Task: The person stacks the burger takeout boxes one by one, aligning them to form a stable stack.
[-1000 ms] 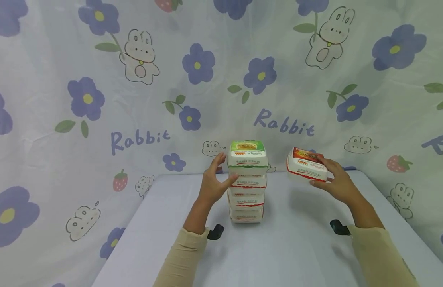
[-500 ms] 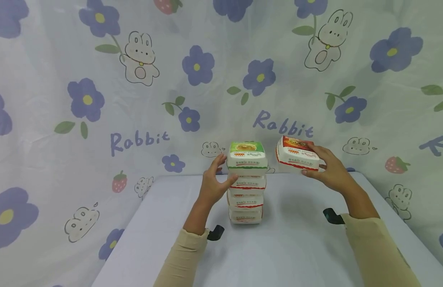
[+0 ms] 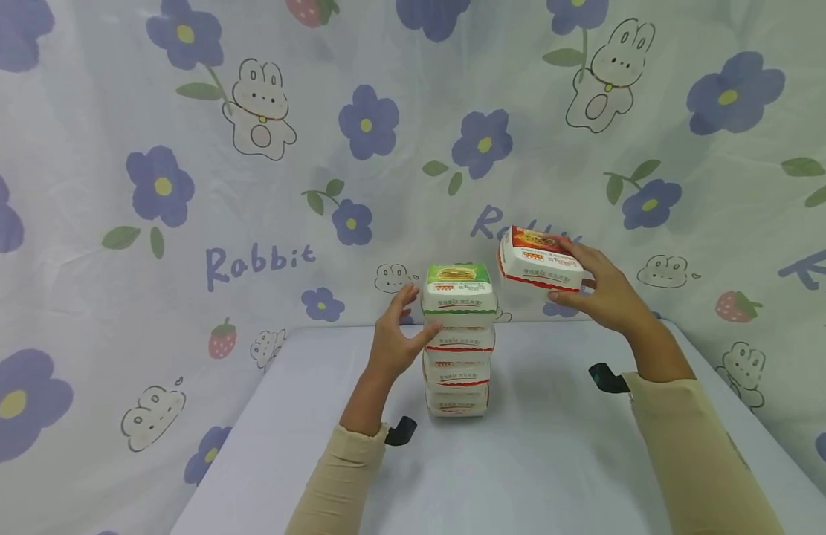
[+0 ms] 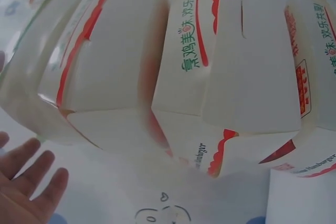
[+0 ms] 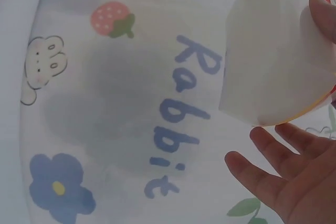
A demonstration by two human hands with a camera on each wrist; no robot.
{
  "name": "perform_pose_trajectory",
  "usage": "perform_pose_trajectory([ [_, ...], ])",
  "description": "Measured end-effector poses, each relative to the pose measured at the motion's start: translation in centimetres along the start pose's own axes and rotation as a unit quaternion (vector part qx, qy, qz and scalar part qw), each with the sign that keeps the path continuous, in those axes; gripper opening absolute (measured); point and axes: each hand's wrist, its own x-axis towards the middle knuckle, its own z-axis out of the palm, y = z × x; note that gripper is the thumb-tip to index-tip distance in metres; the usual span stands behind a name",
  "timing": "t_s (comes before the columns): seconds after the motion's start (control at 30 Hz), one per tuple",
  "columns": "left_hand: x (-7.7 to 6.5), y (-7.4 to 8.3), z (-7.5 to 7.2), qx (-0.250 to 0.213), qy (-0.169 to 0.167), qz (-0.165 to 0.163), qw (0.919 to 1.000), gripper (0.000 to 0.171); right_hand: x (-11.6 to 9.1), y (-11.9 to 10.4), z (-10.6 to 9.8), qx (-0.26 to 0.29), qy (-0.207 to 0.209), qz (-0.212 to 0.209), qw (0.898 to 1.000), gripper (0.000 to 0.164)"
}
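A stack of white paper hamburger boxes (image 3: 456, 374) with red trim stands mid-table, topped by a green-printed hamburger box (image 3: 459, 299). My left hand (image 3: 395, 342) is at the stack's left side near the upper boxes, thumb in front. In the left wrist view its fingers (image 4: 50, 184) are spread and look apart from the cartons. To the stack's right, my right hand (image 3: 603, 290) grips a red-printed hamburger box (image 3: 541, 269) by its right end, thumb below. That box is slightly tilted, in the air, roughly level with the stack's top or higher. Its plain underside (image 5: 273, 51) shows in the right wrist view.
A white-covered table (image 3: 533, 461) carries the stack. Close behind it hangs a curtain (image 3: 413, 186) printed with flowers, rabbits and strawberries. A black wrist mount (image 3: 401, 431) sits at the left cuff, and another black mount (image 3: 608, 377) at the right cuff.
My right hand has carried the red-printed hamburger box up and to the left, closer to the stack's top. The left hand and the stack have barely moved.
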Motion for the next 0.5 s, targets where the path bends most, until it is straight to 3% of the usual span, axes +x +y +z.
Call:
perform_pose_trajectory([
  [0.5, 0.5, 0.0, 0.0, -0.005, 0.007, 0.006, 0.9999, 0.082, 2.2, -2.7, 0.3, 0.000, 0.002, -0.028, 1.000, 0.096],
])
